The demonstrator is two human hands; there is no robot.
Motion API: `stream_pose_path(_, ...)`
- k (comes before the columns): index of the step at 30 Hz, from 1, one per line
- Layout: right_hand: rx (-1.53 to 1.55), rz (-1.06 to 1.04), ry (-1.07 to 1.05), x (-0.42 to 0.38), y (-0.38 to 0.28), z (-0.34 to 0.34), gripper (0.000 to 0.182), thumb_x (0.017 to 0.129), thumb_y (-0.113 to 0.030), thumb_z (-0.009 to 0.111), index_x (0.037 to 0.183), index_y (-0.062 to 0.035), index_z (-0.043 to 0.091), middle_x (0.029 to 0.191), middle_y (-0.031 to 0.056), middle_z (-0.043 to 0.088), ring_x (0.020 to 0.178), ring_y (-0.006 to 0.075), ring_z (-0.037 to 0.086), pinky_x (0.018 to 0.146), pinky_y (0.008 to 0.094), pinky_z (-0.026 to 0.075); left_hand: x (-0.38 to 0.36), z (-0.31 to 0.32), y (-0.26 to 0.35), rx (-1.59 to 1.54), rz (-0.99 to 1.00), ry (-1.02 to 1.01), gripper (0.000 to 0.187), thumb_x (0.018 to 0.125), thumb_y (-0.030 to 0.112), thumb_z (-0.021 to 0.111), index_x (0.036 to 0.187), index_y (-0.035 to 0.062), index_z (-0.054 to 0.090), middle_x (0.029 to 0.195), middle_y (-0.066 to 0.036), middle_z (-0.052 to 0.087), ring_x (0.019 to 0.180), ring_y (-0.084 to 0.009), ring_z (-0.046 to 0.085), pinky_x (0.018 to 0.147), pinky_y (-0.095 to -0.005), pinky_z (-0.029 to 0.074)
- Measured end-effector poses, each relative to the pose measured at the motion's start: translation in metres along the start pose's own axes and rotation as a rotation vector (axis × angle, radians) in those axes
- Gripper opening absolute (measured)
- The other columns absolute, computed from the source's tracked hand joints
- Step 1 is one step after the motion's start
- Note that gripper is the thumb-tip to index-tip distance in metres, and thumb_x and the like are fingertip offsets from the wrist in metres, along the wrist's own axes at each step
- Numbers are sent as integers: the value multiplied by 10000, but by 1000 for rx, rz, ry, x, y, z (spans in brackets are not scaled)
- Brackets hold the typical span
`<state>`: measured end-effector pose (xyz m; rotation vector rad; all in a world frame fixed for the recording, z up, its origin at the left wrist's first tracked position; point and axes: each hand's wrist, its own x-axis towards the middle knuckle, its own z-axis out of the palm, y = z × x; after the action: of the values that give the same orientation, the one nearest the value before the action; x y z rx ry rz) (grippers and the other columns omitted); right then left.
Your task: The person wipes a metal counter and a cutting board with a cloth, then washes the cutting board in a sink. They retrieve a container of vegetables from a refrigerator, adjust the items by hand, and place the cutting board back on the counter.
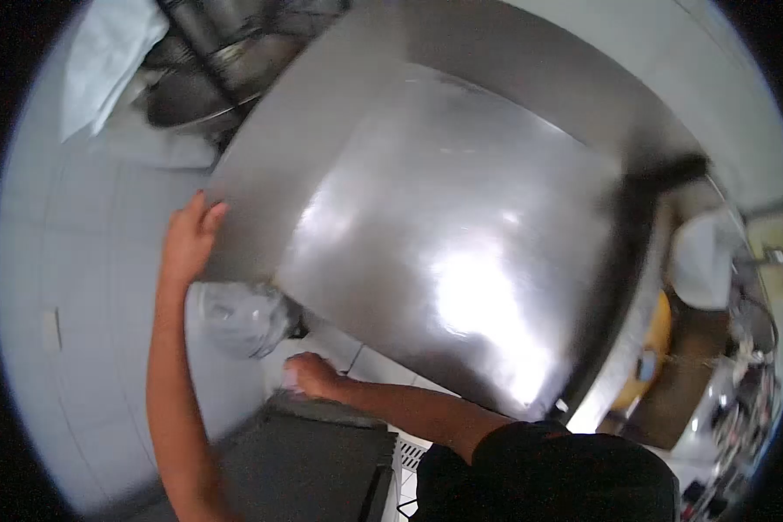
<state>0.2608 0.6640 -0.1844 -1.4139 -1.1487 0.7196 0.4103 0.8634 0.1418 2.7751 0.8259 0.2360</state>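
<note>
A wide stainless steel counter [348,252] fills the middle of the view, with bright reflections on its wet-looking top. My left hand [190,244] is at its left edge, with the thumb on the metal and the fingers curled at the rim. Below the counter's near-left corner, my right hand [315,377] is closed, slightly blurred, around a small pale pinkish thing [291,378] whose kind I cannot make out. Between my hands is a container lined with a clear plastic bag [245,320].
A dark flat-topped unit [296,461] stands below my hands. White tiled wall [87,261] rises at left. Dark pans on a rack [200,96] are at upper left. Along the right are a white container [703,261], a yellow object [651,357] and cluttered utensils [739,409].
</note>
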Motion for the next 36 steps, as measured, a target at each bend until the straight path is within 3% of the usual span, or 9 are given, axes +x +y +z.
stream_pose_path(3, 229, 174, 93, 29, -90, -100, 226, 760, -56, 619, 982, -25, 646, 802, 195, 659, 774, 339, 660, 746, 426, 519, -2, 2, -2, 54, -16, 4, 418, 940, 323, 556, 1175, -23, 567, 926, -248, 644, 903, -432, 605, 782, -440, 474)
stream_pose_path(10, 422, 273, 566, -36, -97, -350, 418, 736, 39, 588, 1149, -21, 607, 1075, 83, 656, 989, 191, 617, 882, 313, 491, -6, 5, -1, 69, 50, 69, 446, 952, 324, 543, 1198, -49, 545, 871, -260, 643, 818, -425, 625, 727, -432, 478)
stream_pose_path(13, 80, 547, 895, -71, -142, -472, 399, 810, 101, 407, 1140, -2, 608, 1017, 92, 661, 922, 166, 618, 786, 296, 512, -6, 0, -4, 54, 55, 49, 420, 951, 309, 547, 1190, -36, 548, 844, -256, 640, 784, -413, 620, 712, -428, 472)
stream_pose_path(17, -891, 418, 1181, -102, -42, -578, 397, 793, 83, 442, 1149, 12, 604, 952, 182, 670, 850, 296, 655, 788, 354, 521, -9, -2, 17, 63, 51, 85, 378, 946, 297, 552, 1150, -21, 557, 800, -243, 628, 737, -402, 603, 682, -429, 457)
stream_pose_path(20, -1523, 99, 1124, -72, 0, -565, 397, 743, 99, 475, 1092, -1, 634, 937, 200, 661, 825, 363, 648, 759, 374, 526, -5, 0, 7, 80, 37, 54, 362, 943, 304, 554, 1108, -18, 563, 773, -230, 623, 714, -398, 595, 663, -426, 450)
stream_pose_path(24, -466, 139, 771, 33, -14, -445, 422, 672, 134, 485, 1044, 4, 635, 992, 175, 650, 947, 341, 622, 838, 418, 481, -4, -3, 16, 41, -70, -28, 370, 939, 327, 560, 1068, -19, 567, 779, -224, 634, 711, -410, 598, 672, -427, 463)
stream_pose_path(27, -284, -164, 448, 60, 15, -261, 291, 837, 13, 463, 1060, -23, 647, 1089, 145, 611, 1036, 309, 555, 958, 431, 396, 0, 0, 6, 38, -40, -14, 380, 935, 344, 564, 1070, -12, 570, 809, -235, 643, 757, -419, 618, 700, -439, 476)
stream_pose_path(30, -438, -71, -444, 26, -51, -117, 366, 725, -96, 632, 1089, -128, 652, 1064, 109, 625, 1044, 314, 529, 942, 479, 393, -3, 0, 5, 62, -46, -18, 410, 934, 358, 563, 1117, -8, 573, 839, -252, 646, 813, -425, 630, 730, -451, 484)
stream_pose_path(36, 126, -13, -109, 18, -88, -113, 402, 726, -18, 635, 1126, -54, 619, 1022, 104, 654, 901, 259, 627, 811, 407, 515, -1, 1, -1, 108, -86, -18, 545, 947, 411, 531, 1220, -60, 521, 809, -250, 625, 764, -382, 620, 727, -418, 477)
